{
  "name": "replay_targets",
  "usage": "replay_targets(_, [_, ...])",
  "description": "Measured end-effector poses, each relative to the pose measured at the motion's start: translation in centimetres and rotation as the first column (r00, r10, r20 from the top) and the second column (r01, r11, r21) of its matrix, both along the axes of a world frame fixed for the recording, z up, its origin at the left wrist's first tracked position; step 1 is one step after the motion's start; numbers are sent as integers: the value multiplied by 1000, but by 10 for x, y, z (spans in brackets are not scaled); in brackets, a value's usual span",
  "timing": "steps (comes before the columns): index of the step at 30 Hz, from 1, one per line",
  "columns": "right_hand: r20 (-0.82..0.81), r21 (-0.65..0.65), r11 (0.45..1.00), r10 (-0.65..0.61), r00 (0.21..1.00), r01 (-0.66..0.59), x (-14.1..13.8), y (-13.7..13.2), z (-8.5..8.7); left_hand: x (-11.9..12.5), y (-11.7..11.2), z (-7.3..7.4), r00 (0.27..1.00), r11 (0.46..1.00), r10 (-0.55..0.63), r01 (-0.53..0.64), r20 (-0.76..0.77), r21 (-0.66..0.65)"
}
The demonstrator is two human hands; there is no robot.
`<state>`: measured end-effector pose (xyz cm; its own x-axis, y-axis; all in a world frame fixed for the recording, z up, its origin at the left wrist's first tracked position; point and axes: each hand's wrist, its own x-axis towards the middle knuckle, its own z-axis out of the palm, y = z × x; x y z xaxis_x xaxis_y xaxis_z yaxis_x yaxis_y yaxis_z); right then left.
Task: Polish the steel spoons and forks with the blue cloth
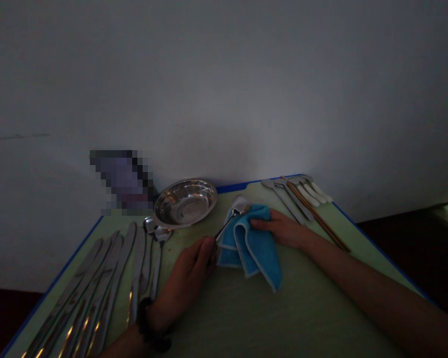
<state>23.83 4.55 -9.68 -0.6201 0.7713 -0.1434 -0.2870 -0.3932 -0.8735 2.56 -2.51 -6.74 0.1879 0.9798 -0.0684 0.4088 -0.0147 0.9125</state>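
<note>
My left hand point(194, 266), with a dark bracelet at the wrist, is closed around the handle of a shiny metal spoon point(225, 228). The spoon points away from me, and its bowl end lies against a blue cloth point(259, 251) with pale edging. My right hand point(285, 227) grips that cloth near the spoon's bowl, and the loose corners hang down toward the table. Folds of cloth hide part of the bowl end and some of my right fingers.
On the light green table point(224, 318), several knives point(93, 293) and some spoons point(160, 253) lie at the left. A steel bowl point(186, 203) stands behind, beside a blurred-out device point(123, 179). Chopsticks point(317, 214) and white-handled forks point(308, 194) lie at the right. A wall rises behind.
</note>
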Motion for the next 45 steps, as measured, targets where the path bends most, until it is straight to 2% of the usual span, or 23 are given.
replay_targets(5, [-67, -225, 967, -140, 988, 122, 0, 4, 3, 0, -1, -1, 999, 1000, 22, -22, 29, 0])
replay_targets(8, [-108, -333, 938, -135, 985, 93, 1, 5, 10, 0, -1, -2, 1000, 1000, 17, -16, 26, -19])
replay_targets(11, [-153, -369, 927, -140, 978, 75, 2, 4, 15, 0, -1, -1, 999, 999, 42, -42, 28, -11])
replay_targets(14, [-164, -366, 926, -160, 973, 91, 2, 4, 18, -1, -2, 0, 997, 998, 66, -67, 25, 8])
replay_targets(17, [-154, -374, 922, -168, 974, 100, 4, 4, 18, 0, -2, 0, 999, 999, 34, -33, -38, 23])
replay_targets(20, [-147, -366, 925, -163, 976, 99, 4, 5, 16, 1, -4, 1, 984, 996, -76, 81, -162, 29])
replay_targets(23, [-105, -330, 942, -95, 990, 56, 5, 5, 13, 3, -6, 3, 956, 982, -177, 187, -233, 21])
replay_targets(27, [23, -150, 989, 2, 1000, 2, 5, 1, 6, 3, -6, 2, 965, 991, -116, 129, -234, 40])
replay_targets(30, [57, -62, 998, 24, 998, -20, 4, -2, 5, 1, -3, 2, 970, 995, -83, 91, -229, 27])
replay_targets(37, [37, -64, 997, 48, 998, -45, 5, -2, 5, 0, -2, 0, 974, 993, -118, 120, -195, -1])
replay_targets(45, [62, -77, 996, 52, 997, -47, 7, 0, 2, -2, -5, 2, 917, 956, -287, 290, -278, -30])
